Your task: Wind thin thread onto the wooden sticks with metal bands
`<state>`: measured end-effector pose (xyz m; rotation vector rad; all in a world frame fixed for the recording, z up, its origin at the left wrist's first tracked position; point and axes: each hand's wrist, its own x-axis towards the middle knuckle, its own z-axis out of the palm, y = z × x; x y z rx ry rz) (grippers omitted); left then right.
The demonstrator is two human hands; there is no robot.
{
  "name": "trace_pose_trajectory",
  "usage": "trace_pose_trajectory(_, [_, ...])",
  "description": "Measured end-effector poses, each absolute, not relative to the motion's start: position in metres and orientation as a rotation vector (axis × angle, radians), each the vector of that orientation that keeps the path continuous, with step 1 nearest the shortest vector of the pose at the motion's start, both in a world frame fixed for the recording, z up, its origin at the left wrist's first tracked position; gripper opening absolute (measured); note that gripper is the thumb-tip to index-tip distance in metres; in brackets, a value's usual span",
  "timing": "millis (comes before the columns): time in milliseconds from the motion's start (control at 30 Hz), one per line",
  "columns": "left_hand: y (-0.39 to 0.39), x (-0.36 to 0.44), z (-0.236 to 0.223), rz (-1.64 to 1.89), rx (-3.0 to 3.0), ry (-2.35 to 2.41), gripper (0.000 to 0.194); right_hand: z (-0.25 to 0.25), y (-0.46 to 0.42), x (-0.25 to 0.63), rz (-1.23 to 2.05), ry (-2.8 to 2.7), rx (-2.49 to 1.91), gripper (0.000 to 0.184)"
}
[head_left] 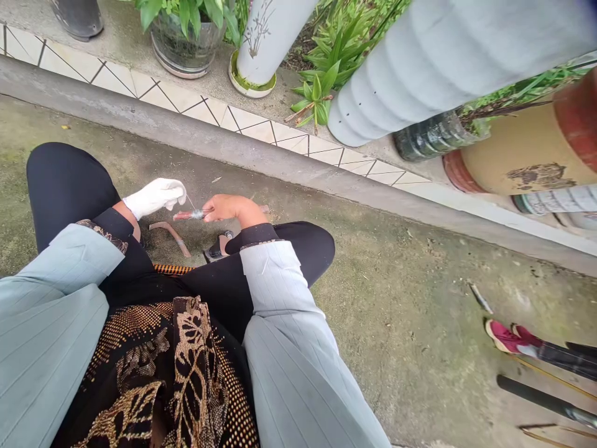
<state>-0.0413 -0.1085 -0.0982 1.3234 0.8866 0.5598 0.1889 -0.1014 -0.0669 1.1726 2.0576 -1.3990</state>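
My left hand [158, 195], in a white glove, is closed with its fingers curled round the end of a thin strand [189, 200]. From there the strand runs down to a reddish-brown stick [181, 216], where several grey turns of winding [198, 214] wrap round it. I cannot tell whether the strand is wire or string. My bare right hand [222, 207] grips the stick just right of the winding, hiding its middle. Below my hands, a bent brown stick [173, 238] lies on the concrete between my knees.
A tiled ledge [252, 128] runs diagonally ahead, bearing a clear plant pot [186, 46], a white column [265, 43] and a large tan pot [517, 149]. At right are another person's red shoes [504, 335], a dark pole [532, 397] and a short stick [480, 297].
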Motion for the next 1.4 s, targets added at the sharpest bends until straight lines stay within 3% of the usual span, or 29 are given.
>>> trace_pose_trajectory(200, [-0.102,-0.039,-0.112,0.558,1.247,0.963,0.034,-0.052,-0.104,0.192,-1.851,2.219,1.012,0.009])
trace_pose_trajectory(300, [-0.107,-0.033,-0.12,0.539,1.273,0.937,0.033,-0.05,-0.104,0.193,-1.887,2.316,1.143,0.01])
trace_pose_trajectory(533, [-0.121,-0.026,-0.12,0.32,1.41,0.757,0.048,-0.059,-0.099,0.193,-1.579,2.311,1.646,0.019])
trace_pose_trajectory(700, [-0.122,-0.026,-0.115,0.204,1.53,0.759,0.042,-0.066,-0.093,0.19,-1.051,2.155,1.847,0.017])
trace_pose_trajectory(800, [-0.118,-0.03,-0.115,0.215,1.639,0.833,0.035,-0.067,-0.094,0.187,-0.894,2.052,1.703,0.017])
trace_pose_trajectory(867, [-0.115,-0.033,-0.117,0.245,1.686,0.877,0.031,-0.067,-0.097,0.184,-1.011,2.023,1.462,0.014])
trace_pose_trajectory(1000, [-0.114,-0.034,-0.117,0.313,1.562,0.856,0.03,-0.063,-0.104,0.185,-1.624,1.939,0.894,0.009])
trace_pose_trajectory(1067, [-0.114,-0.032,-0.116,0.419,1.428,0.799,0.037,-0.059,-0.104,0.189,-1.904,2.003,0.838,0.014])
trace_pose_trajectory(1167, [-0.115,-0.029,-0.115,0.589,1.257,0.734,0.045,-0.054,-0.101,0.197,-2.315,2.159,1.237,0.023])
trace_pose_trajectory(1267, [-0.116,-0.027,-0.114,0.488,1.246,0.745,0.042,-0.054,-0.095,0.203,-2.528,2.12,1.827,0.026])
trace_pose_trajectory(1333, [-0.118,-0.027,-0.111,0.357,1.269,0.757,0.039,-0.059,-0.09,0.205,-2.432,2.069,2.122,0.022])
trace_pose_trajectory(1400, [-0.12,-0.027,-0.107,0.267,1.296,0.745,0.038,-0.066,-0.086,0.206,-2.117,2.051,2.321,0.019])
